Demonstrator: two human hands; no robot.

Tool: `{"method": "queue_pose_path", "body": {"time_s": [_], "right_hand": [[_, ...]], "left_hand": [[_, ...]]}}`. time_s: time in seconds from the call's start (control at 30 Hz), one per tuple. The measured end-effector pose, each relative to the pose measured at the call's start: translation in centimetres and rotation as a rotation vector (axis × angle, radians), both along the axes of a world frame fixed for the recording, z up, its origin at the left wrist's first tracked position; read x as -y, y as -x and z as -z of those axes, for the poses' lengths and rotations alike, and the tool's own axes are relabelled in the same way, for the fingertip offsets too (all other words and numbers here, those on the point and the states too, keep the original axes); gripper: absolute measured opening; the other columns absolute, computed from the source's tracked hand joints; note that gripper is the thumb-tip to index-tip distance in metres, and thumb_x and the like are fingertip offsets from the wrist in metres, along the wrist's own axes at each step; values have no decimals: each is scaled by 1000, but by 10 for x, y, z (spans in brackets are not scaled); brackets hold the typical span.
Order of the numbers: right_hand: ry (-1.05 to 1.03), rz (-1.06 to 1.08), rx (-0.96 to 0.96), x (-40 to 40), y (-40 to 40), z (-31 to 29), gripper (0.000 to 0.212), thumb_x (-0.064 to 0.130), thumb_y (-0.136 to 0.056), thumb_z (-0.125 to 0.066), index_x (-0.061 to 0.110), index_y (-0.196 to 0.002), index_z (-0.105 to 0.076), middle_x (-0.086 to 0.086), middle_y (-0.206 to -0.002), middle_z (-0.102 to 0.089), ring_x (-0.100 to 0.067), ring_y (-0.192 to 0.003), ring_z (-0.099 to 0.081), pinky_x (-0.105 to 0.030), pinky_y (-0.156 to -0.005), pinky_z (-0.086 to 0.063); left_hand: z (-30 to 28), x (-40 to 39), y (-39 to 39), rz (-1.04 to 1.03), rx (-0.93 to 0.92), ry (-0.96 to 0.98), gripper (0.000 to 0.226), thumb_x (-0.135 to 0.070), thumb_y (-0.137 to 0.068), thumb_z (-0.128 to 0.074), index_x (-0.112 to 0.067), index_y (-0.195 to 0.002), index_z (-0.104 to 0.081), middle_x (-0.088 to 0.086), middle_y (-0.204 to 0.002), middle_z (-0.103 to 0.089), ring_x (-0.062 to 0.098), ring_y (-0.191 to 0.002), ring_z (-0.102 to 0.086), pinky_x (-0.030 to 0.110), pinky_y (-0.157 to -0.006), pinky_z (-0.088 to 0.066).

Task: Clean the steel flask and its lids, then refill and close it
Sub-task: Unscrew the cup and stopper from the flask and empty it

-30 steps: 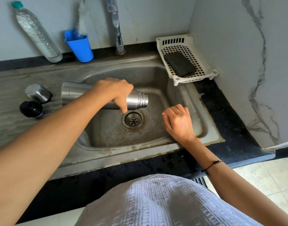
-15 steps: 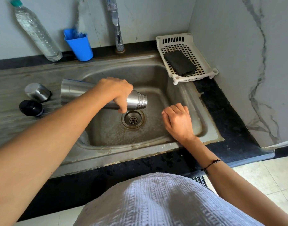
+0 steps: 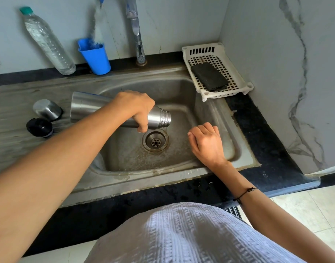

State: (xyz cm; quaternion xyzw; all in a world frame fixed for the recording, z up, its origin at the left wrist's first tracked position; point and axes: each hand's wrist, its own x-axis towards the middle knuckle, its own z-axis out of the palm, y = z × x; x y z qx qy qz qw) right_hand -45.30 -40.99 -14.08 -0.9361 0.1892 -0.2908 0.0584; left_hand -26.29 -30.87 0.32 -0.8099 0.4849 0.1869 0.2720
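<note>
My left hand [image 3: 135,109] grips the steel flask [image 3: 91,107] around its shoulder and holds it on its side over the sink [image 3: 182,86], the open threaded mouth pointing right, just above the drain [image 3: 155,142]. A thin trickle seems to fall from the mouth. My right hand [image 3: 206,144] hovers inside the basin to the right of the drain with fingers loosely curled, holding nothing. On the drainboard at the left lie the steel cup lid [image 3: 47,110] and the black inner stopper [image 3: 39,127].
A clear plastic water bottle [image 3: 49,42] leans on the back wall beside a blue cup [image 3: 95,56] holding a brush. The tap [image 3: 137,29] stands behind the basin. A white perforated tray [image 3: 238,76] with a dark scrub pad [image 3: 209,76] sits at the sink's right corner.
Almost nothing has changed. The flask stays tipped over the drain in my left hand, and my right hand stays where it was beside the drain.
</note>
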Motion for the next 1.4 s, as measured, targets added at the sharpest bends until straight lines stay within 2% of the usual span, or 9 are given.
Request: {"method": "queue_pose_path", "body": {"time_s": [0.37, 0.53, 0.67, 0.9, 1.03, 1.13, 1.2, 1.3, 1.4], "right_hand": [[12, -25, -15, 0, 1, 0, 34, 24, -93, -39, 11, -70, -61, -1, -68, -60, -23, -70, -53, -35, -63, -38], [20, -40, -9, 0, 1, -1, 33, 23, -92, -40, 10, -69, -60, -2, -66, -60, -23, -68, -52, -34, -62, -39], [21, -54, -20, 0, 1, -1, 34, 23, -92, -39, 10, -69, -60, -2, -66, -60, -23, -68, -53, -34, -62, -39], [27, -71, -18, 0, 3, -3, 34, 22, -91, -39, 10, -67, -60, -2, -65, -60, -24, -66, -53, -34, -61, -39], [18, -72, -34, 0, 2, -4, 35, 23, -91, -39, 10, -66, -60, -2, -64, -60, -23, -66, -54, -34, -61, -40], [-3, -73, -49, 1, 2, -3, 36, 24, -91, -38, 10, -66, -59, -2, -65, -60, -23, -66, -54, -35, -62, -40], [-16, -86, -51, 1, 0, -3, 36, 25, -91, -37, 11, -66, -60, -1, -65, -61, -24, -67, -54, -34, -62, -39], [-51, -105, -18, 0, -2, -5, 36, 25, -90, -38, 11, -66, -60, -2, -65, -62, -25, -67, -55, -34, -63, -39], [-93, -164, 40, -11, -16, -15, 35, 24, -90, -38, 10, -68, -60, -3, -65, -62, -28, -67, -56, -35, -62, -40]], "left_hand": [[-11, 0, 13, -5, 77, -45, 59, -36, -64, -80, -12, -113, -55, 5, -102, -58, 19, -79, -57, 27, -54, -41], [-14, 3, 23, -6, 128, -108, 55, -36, -64, -80, -13, -109, -58, 3, -102, -60, 18, -78, -58, 27, -51, -41], [-13, 3, 31, -21, 143, -121, 51, -35, -66, -79, -14, -107, -58, 2, -102, -59, 15, -68, -53, 25, -49, -39], [-10, -1, 39, -42, 94, -99, 55, -36, -66, -79, -13, -111, -58, 3, -105, -59, 18, -77, -56, 25, -52, -41], [-18, -14, 32, -123, -44, 66, 65, -39, -60, -79, -15, -114, -52, 1, -100, -53, 20, -85, -56, 30, -62, -45], [-25, -29, 24, -200, -119, 232, 86, -44, -52, -78, -15, -127, -45, 1, -103, -49, 23, -94, -55, 41, -78, -53], [-29, -43, 22, -244, -122, 374, 85, -41, -57, -79, -15, -129, -42, 3, -105, -51, 24, -94, -54, 43, -78, -53], [-38, -69, 26, -340, -70, 599, 70, -38, -60, -78, -16, -117, -44, 5, -101, -55, 25, -84, -55, 41, -70, -52], [-44, -100, 33, -474, -69, 780, 71, -38, -60, -77, -17, -119, -43, 6, -103, -58, 25, -84, -56, 39, -69, -51]]}}
